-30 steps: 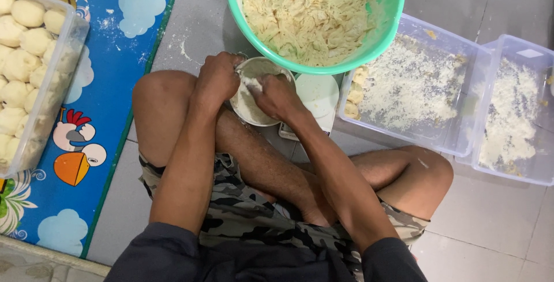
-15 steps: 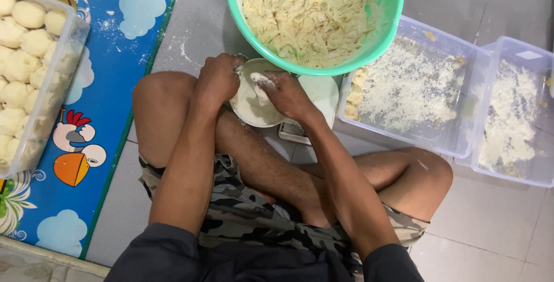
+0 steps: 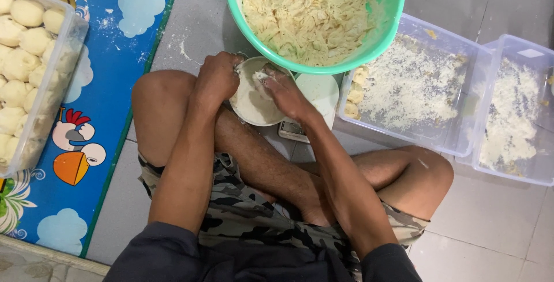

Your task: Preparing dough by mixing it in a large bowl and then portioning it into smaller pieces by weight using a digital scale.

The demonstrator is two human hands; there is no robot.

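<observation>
I sit cross-legged on a tiled floor. My left hand (image 3: 216,80) grips the left rim of a small white bowl (image 3: 251,104) and holds it tilted over my shin. My right hand (image 3: 284,90) reaches into the bowl, fingertips on a small lump of pale dough (image 3: 260,76) near its upper edge. Just beyond the bowl stands a large green basin (image 3: 378,36) full of shredded pale dough (image 3: 300,10). A white kitchen scale (image 3: 319,94) lies under and right of the bowl.
A clear tub (image 3: 57,80) of round dough balls stands on the blue cartoon mat (image 3: 124,45) at left. Two clear tubs (image 3: 456,126) (image 3: 536,172) with crumbs sit at right, the nearer one holding a few coated pieces (image 3: 353,94).
The bowl has stayed in my left hand. My right hand has shifted slightly within it, fingers now pressing the dough lump nearer the top rim.
</observation>
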